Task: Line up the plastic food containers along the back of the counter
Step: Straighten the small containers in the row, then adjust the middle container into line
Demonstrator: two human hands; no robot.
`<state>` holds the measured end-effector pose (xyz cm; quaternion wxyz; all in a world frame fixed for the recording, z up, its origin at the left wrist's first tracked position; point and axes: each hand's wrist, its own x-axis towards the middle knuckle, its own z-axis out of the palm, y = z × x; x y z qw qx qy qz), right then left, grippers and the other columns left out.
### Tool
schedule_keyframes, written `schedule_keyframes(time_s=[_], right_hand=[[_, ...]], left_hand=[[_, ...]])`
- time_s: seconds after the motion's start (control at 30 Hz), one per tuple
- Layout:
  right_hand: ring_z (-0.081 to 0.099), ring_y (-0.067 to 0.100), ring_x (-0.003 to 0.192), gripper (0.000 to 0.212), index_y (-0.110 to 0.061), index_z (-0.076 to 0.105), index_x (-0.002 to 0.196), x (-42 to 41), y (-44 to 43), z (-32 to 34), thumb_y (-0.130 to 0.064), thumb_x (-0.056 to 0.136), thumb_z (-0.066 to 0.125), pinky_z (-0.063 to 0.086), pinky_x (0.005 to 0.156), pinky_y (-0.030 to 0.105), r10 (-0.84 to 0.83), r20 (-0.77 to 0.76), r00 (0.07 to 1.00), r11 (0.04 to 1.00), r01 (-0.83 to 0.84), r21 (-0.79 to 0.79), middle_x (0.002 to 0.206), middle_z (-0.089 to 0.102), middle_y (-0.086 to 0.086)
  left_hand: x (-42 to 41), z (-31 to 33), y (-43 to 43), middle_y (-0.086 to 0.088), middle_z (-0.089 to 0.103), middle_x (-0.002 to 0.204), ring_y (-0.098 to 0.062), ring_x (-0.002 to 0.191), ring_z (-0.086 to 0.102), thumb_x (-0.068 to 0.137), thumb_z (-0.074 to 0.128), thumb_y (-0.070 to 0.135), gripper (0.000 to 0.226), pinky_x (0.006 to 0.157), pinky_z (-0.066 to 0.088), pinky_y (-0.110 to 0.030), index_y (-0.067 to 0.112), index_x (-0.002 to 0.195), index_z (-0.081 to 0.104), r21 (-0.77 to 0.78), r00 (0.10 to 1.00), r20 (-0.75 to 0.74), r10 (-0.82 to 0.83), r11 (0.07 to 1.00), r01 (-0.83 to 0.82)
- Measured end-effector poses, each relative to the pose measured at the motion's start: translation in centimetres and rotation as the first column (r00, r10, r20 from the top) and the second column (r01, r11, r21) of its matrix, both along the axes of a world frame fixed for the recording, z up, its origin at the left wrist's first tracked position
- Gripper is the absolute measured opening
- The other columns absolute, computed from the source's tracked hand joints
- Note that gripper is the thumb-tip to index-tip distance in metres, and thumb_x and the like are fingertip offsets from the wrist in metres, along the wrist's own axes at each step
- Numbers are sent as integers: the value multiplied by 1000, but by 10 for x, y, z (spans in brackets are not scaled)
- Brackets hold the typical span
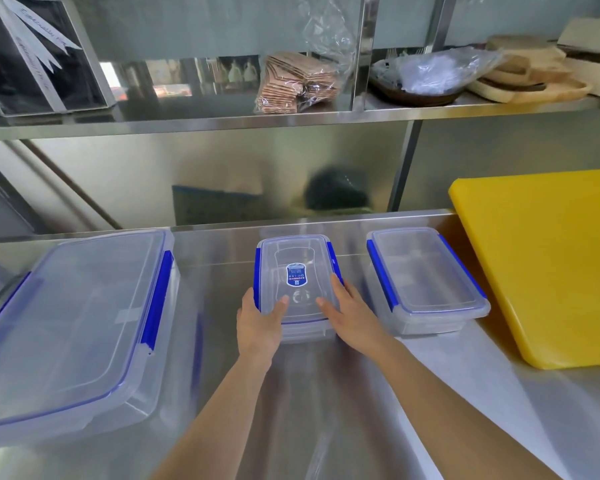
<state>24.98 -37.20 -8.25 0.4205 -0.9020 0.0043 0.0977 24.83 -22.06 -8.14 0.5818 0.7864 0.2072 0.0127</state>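
Both hands grip the near end of a small clear container (297, 282) with blue side clips and a blue label on its lid: the left hand (260, 318) clasps its left corner, the right hand (349, 308) its right edge. It sits on the steel counter (326, 393), seemingly close to the back wall, between a large lidded container (73, 327) and a medium one (426, 277), beside a yellow cutting board (548, 265)
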Motion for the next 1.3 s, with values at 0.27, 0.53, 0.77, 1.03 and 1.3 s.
schedule_keyframes(time_s=[0.27, 0.53, 0.77, 1.03, 1.3], right_hand=[[45, 21, 122, 52, -15, 35, 137, -24, 68, 43, -37, 92, 47, 40, 101, 32, -70, 408, 910, 983, 132, -127, 139, 45, 5], [17, 19, 144, 84, -38, 9, 145, -52, 162, 56, -58, 79, 56, 28, 112, 44, 363, 17, 932, 924, -363, 120, 159, 0, -7], [27, 20, 139, 89, -26, 4, 148, -69, 208, 53, -48, 82, 60, 35, 107, 37, 350, -45, 936, 919, -334, 210, 154, 15, 1], [51, 27, 121, 79, -36, 26, 139, -72, 210, 41, -41, 72, 68, 57, 72, 36, 280, -111, 954, 887, -213, 409, 139, 41, -4], [52, 14, 101, 81, -33, 28, 142, -73, 187, 40, -32, 73, 70, 45, 65, 22, 195, -120, 974, 882, -120, 455, 127, 48, 3]], left_hand=[[-38, 70, 71, -9, 56, 129, -26, 122, 50, 92, 53, 25, 35, 100, 37, -33, 11, 124, 54, 321, 900, 419, 117, 909, -268], [-47, 76, 257, -36, 54, 115, -51, 111, 50, 78, 57, 32, 51, 100, 37, -59, -2, 115, 51, 594, 845, 287, 450, 609, -526], [-78, 47, 307, -41, 60, 104, -51, 92, 61, 83, 60, 48, 60, 85, 48, -54, -6, 106, 55, 515, 925, -88, 369, 812, -275], [-85, 54, 297, -25, 55, 129, -44, 116, 53, 82, 59, 51, 64, 95, 40, -49, 9, 129, 48, 481, 955, -62, 290, 847, -226], [-82, 51, 276, -17, 57, 128, -41, 114, 54, 73, 47, 69, 76, 98, 42, -53, 20, 131, 45, 506, 959, -100, 264, 844, -179]])
